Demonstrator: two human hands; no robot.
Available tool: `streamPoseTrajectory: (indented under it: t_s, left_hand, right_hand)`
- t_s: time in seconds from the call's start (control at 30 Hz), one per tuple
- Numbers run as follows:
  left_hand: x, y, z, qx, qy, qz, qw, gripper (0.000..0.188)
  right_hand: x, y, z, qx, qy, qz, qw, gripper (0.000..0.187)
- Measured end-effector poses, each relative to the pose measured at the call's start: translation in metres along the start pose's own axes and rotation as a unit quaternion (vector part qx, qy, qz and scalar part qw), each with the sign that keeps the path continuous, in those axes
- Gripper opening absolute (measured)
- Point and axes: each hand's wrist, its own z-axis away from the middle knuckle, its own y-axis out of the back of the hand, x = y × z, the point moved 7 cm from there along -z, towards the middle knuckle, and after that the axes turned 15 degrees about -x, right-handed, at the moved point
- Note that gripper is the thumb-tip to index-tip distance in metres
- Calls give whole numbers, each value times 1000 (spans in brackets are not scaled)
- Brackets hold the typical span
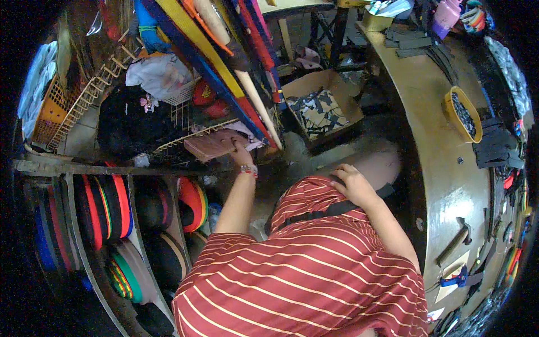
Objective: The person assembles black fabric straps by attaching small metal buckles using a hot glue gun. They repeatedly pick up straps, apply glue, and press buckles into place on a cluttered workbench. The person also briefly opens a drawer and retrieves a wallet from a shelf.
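My left arm reaches out to a folded pinkish-brown piece (pixel 210 145), perhaps cloth or paper, at the edge of a wire rack (pixel 193 135). The fingers of my left hand (pixel 240 151) are closed at its right end; a bracelet circles that wrist. Whitish material (pixel 247 133) shows just behind the hand. My right hand (pixel 355 185) lies with fingers spread on my upper leg, by the hem of my striped shirt, and holds nothing.
Long coloured straps (pixel 208 62) hang just beyond my left hand. A cardboard box (pixel 348 104) of dark scraps stands ahead. Rolls of webbing (pixel 193 205) fill a shelf at left. The workbench (pixel 415 112) at right bears a yellow basket (pixel 463 115), a hammer (pixel 457 241) and a blue glue gun (pixel 457 278).
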Motion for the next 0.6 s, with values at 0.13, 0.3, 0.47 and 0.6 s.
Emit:
streamPoseTrajectory:
  t_s: [0.13, 0.3, 0.47, 0.6]
  left_hand:
    - [-30, 9, -17, -116, 103, 76, 985, 45]
    - [-18, 28, -31, -46, -24, 16, 999, 57]
    - [21, -6, -48, -6, -87, -62, 994, 58]
    - [42, -38, -49, -30, -73, -79, 994, 59]
  right_hand:
    - [4, 4, 3, 13, -14, -16, 1000, 31]
    - [6, 6, 7, 29, 5, -40, 999, 29]
    - [13, 5, 9, 9, 1, -53, 999, 30]
    - [17, 8, 7, 8, 3, -55, 998, 32]
